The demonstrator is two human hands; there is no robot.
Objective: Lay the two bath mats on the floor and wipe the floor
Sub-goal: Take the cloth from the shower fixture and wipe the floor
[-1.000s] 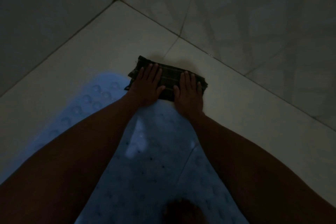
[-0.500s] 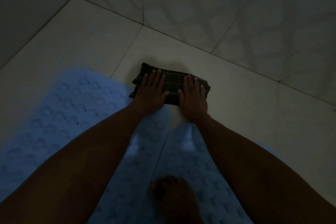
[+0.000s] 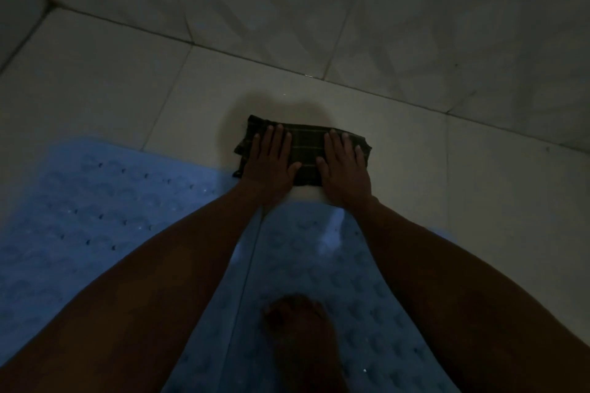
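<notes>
Both your palms press a folded cloth flat on the tiled floor, just past the blue mats.

At the bottom centre of the frame your bare foot (image 3: 300, 329) stands on the right bath mat (image 3: 338, 281), and the left bath mat (image 3: 95, 210) lies beside it at lower left, their edges meeting along a line that runs up between your forearms. Both mats are blue and dimpled. Just above them, at the frame's middle, your left hand (image 3: 269, 159) and right hand (image 3: 346, 166) lie side by side, fingers straight and spread, pressing down on the dark plaid cloth (image 3: 306, 150). The cloth rests on the pale floor (image 3: 447, 175), with its near edge close to the mats. Beyond it, across the upper frame, the tiled wall (image 3: 319, 3) meets the floor.
</notes>
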